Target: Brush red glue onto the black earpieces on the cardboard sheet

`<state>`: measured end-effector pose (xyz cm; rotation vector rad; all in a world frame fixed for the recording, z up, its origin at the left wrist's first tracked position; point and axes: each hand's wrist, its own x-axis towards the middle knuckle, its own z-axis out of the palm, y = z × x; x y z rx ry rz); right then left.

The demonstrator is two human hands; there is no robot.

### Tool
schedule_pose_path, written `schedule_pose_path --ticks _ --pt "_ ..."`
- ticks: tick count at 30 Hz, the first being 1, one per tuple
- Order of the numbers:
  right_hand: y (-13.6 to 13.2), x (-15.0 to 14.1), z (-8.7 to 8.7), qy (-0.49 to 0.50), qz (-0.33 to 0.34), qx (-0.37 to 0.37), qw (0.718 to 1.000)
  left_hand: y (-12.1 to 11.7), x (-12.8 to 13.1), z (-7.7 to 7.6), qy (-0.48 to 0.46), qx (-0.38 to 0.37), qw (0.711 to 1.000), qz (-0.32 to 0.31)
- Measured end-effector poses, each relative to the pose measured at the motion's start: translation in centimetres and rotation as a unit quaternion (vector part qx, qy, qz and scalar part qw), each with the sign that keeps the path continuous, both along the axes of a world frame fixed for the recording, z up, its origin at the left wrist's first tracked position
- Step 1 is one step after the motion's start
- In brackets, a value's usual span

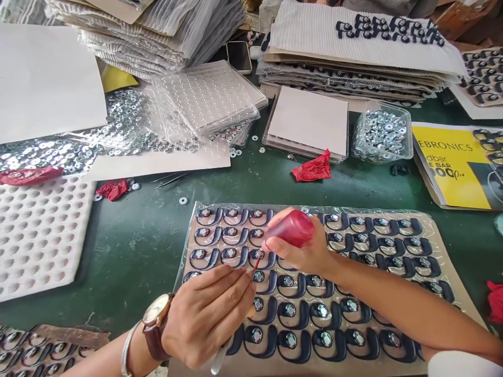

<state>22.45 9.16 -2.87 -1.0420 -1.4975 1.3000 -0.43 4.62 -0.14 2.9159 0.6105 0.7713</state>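
My right hand [302, 251] is wrapped round a red squeeze bottle [291, 228], tilted with its narrow end down to the left. My left hand [214, 314], with a watch on the wrist, is closed on a slim metal tool [218, 361] that looks like tweezers; its blunt end shows below the palm. A thin reddish tip [256, 266] shows between the hands; which tool it belongs to I cannot tell. Both hands are over a film-covered cardboard sheet [451, 262] bearing rows of black curved parts [291, 345] with round metal pieces on them.
Loose metal washers [129, 112] lie in a heap at back left, and more fill a clear plastic tub [381, 133]. Red cloth scraps [313, 166] dot the green table [137, 251]. Stacked sheets [365, 78], a phone [239, 56] and a dimpled white tray [39, 235] stand around.
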Motion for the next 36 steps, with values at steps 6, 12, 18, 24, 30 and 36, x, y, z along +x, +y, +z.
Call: schedule_pose_path --ticks 6,12,18,24,30,36 --pt "-0.1 -0.2 -0.7 -0.023 0.009 0.006 1.000 -0.3 0.4 0.1 0.012 0.009 1.000 0.007" --pt "-0.1 -0.2 -0.6 -0.064 0.003 0.055 0.996 -0.4 0.8 0.6 0.008 0.016 1.000 0.014" --pt "-0.1 -0.3 -0.5 -0.054 -0.019 0.037 0.998 -0.5 0.6 0.1 0.008 0.013 1.000 0.013" --pt "-0.1 -0.2 -0.5 -0.041 -0.049 0.037 0.997 -0.8 0.2 -0.4 0.005 0.002 1.000 0.021" --pt "0.0 -0.2 -0.3 -0.071 -0.050 0.006 0.996 -0.4 0.4 0.3 0.011 -0.002 1.000 0.017" --pt "0.0 -0.2 -0.6 -0.070 -0.046 0.003 0.996 -0.5 0.4 0.0 0.001 -0.009 1.000 0.018"
